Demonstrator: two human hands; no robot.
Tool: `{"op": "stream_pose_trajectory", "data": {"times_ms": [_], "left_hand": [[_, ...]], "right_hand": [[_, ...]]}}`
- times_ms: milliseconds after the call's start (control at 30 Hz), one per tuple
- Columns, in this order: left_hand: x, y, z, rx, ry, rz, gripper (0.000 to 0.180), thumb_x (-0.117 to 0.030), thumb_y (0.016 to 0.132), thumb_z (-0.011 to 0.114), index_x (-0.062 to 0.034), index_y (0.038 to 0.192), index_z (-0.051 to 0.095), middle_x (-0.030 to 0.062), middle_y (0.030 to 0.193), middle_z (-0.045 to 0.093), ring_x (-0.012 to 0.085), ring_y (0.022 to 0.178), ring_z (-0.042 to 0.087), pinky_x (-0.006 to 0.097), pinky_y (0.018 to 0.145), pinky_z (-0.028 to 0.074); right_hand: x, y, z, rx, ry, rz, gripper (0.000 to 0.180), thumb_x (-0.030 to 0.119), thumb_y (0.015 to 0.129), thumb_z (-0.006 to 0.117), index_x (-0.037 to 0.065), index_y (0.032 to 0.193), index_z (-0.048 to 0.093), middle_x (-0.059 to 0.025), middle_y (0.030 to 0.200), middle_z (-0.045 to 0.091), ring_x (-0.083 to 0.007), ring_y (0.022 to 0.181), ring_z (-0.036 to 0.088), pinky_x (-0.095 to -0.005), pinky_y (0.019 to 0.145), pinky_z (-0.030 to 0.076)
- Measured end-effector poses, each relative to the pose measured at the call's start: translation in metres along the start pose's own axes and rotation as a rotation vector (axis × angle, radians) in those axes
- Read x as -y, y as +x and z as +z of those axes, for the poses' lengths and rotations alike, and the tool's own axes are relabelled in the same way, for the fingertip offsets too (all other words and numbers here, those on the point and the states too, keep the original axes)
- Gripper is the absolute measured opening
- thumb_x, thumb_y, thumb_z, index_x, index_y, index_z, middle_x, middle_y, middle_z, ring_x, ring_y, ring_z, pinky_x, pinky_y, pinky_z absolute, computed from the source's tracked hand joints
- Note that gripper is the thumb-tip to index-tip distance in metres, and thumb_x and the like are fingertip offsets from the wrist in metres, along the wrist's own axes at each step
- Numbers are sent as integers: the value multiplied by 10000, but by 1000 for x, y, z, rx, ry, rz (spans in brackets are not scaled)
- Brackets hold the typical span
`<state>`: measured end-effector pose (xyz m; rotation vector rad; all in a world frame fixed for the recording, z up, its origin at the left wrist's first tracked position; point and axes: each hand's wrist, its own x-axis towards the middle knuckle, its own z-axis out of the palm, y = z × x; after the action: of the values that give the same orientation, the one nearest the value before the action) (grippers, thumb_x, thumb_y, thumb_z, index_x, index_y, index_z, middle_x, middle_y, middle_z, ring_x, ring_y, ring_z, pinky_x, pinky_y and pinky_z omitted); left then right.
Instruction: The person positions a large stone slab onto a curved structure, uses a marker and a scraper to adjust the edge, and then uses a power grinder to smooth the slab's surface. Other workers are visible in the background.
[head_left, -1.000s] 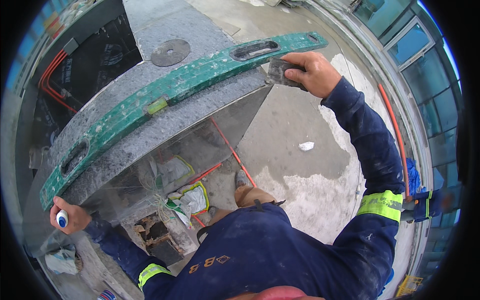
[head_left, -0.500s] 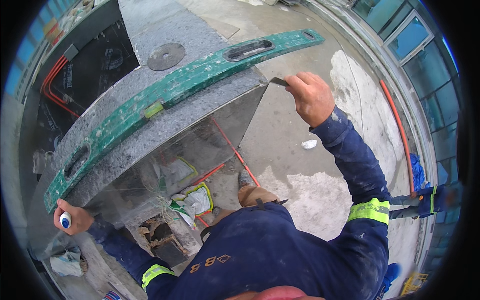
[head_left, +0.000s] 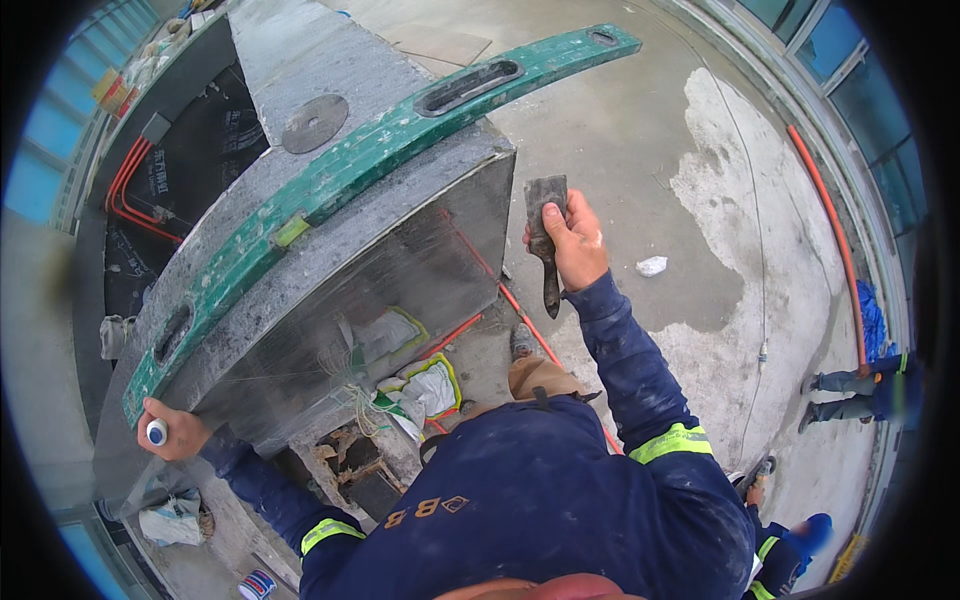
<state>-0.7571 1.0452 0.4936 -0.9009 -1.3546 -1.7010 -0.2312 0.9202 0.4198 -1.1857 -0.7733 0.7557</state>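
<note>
In my right hand (head_left: 578,243) is a worn putty knife (head_left: 540,225), its flat blade up and its dark handle hanging below my closed fingers. It is held off the slab's right corner, apart from the stone. My left hand (head_left: 176,432) is closed round a white tube-like object (head_left: 157,432) with a blue end; its kind is unclear. That hand is at the near left end of a long green spirit level (head_left: 365,165); whether it touches the level I cannot tell. The level lies along the speckled grey stone slab (head_left: 350,230).
A thin grey disc (head_left: 314,124) with a centre hole lies on the slab. Orange conduits (head_left: 127,180) rise from a dark recess on the left. Below are an open sack (head_left: 430,388) and a red pipe (head_left: 530,322). Two people (head_left: 875,385) (head_left: 790,552) are on the right.
My right hand has drawn back from the slab's corner, leftward and closer to me, turning the putty knife blade-up. The left hand still grips the white object by the level. The view has shifted slightly.
</note>
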Motion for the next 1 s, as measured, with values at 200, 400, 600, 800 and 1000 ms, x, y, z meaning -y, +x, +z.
{"op": "stream_pose_trajectory", "data": {"times_ms": [200,400,600,800,1000], "left_hand": [[-2,1,-2,20,-43,-9,231,-236,703,806,-67,702,649,69,654,634,236,628,611,378,572,471],[0,1,-6,150,-43,18,240,-208,814,763,-14,794,623,107,749,638,246,698,614,370,640,491],[8,5,-8,169,-48,67,235,-198,808,769,-14,791,623,102,745,638,251,692,612,380,636,491],[-3,1,-6,114,35,4,217,-193,799,757,-22,771,627,104,744,634,253,699,609,384,635,485],[-9,1,-6,110,-17,17,214,-195,781,760,-27,756,629,97,708,627,253,671,601,389,641,479]], "right_hand": [[8,9,30,140,130,170,261,260,993,558,15,1084,545,-47,779,618,-121,587,613,-252,487,494],[-5,16,37,66,34,49,251,234,981,583,-15,954,592,-45,745,630,-96,571,583,-261,484,474],[-25,21,38,28,-128,-91,297,262,970,600,-27,905,584,-54,699,620,-104,601,553,-294,533,467],[-20,18,41,13,-167,20,310,279,944,629,-26,894,602,-69,674,600,-111,629,493,-331,588,440],[-42,-4,18,-95,-123,44,313,297,954,627,-15,935,610,-50,718,602,-100,688,507,-312,624,444]]}}
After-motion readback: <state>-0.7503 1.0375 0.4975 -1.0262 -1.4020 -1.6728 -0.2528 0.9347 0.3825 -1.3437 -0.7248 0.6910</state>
